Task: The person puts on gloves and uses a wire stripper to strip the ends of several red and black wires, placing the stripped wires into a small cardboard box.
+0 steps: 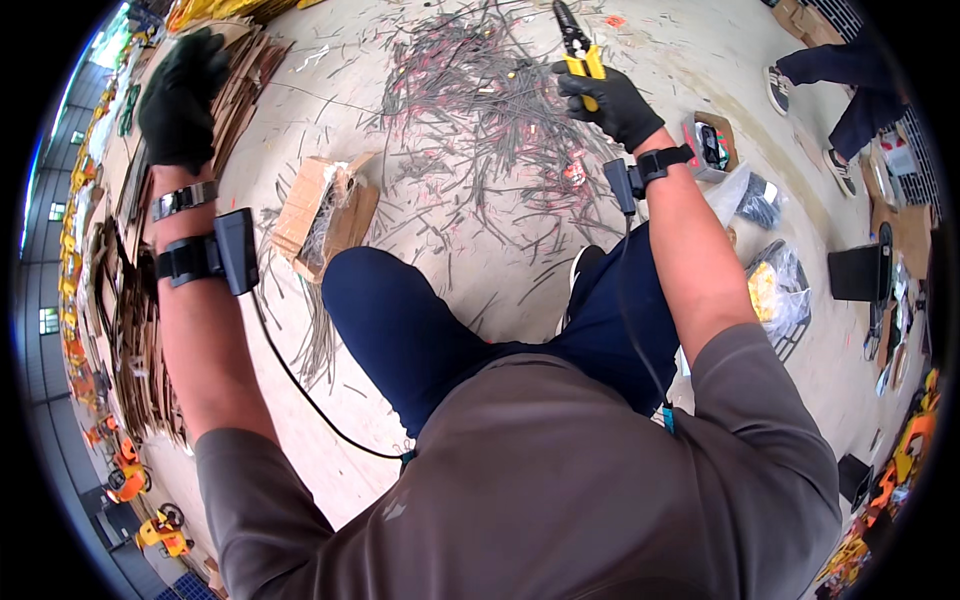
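My right hand point(611, 105), in a black glove, is closed around the yellow handles of a wire stripper point(581, 60), whose dark jaws point away from me. Far out to the left, my left hand point(184, 101), also gloved in black, is raised in front of stacked flat cardboard point(244, 112). A thin wire point(322, 97) runs from near the left hand towards the pile; whether the fingers grip it cannot be told. Between the hands, a heap of dark and reddish cable pieces point(480, 97) lies scattered on the concrete floor.
An open cardboard box point(300, 217) holding clear plastic stands before my left knee. On the right are a small open box point(724, 135), plastic bags point(761, 199), a bag with yellow parts in a crate point(780, 292) and a black bin point(859, 274). Another person's legs point(832, 67) are at upper right.
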A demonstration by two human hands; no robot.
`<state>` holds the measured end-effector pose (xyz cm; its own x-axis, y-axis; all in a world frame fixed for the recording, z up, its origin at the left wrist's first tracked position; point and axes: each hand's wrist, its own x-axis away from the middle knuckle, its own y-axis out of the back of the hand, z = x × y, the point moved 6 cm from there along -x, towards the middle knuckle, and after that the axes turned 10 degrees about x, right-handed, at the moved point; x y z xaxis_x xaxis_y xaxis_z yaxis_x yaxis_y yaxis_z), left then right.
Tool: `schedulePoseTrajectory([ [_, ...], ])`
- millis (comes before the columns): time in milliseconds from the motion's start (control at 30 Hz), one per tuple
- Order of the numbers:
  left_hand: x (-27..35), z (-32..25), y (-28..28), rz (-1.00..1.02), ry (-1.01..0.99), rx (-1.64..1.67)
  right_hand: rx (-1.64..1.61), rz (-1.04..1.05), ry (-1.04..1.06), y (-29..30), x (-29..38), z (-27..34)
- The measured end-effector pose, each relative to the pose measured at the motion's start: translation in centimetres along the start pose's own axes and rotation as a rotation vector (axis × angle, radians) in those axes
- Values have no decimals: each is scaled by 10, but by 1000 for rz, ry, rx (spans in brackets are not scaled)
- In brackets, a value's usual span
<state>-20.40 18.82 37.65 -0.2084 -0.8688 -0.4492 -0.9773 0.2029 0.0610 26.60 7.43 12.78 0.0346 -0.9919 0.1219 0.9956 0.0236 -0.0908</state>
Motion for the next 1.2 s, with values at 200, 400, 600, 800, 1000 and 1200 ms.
schedulePoseTrajectory([
  [200, 20, 32, -111, -75, 135, 78, 103, -21, -17, 1, 10, 3],
  [400, 53, 103, -158, -18, 348, 117, 162, -24, 120, 12, 1, 4],
  [600, 81, 165, -170, 17, 539, 282, 243, 24, 133, -6, -3, 12],
  [800, 75, 166, -176, 111, 531, 253, 158, 87, -11, -29, -12, 3],
  [1000, 78, 152, -181, 193, 442, 220, 24, 180, -5, -60, -11, 5],
  [1200, 82, 143, -198, 339, 267, 184, -48, 253, 1, -91, -9, 21],
])
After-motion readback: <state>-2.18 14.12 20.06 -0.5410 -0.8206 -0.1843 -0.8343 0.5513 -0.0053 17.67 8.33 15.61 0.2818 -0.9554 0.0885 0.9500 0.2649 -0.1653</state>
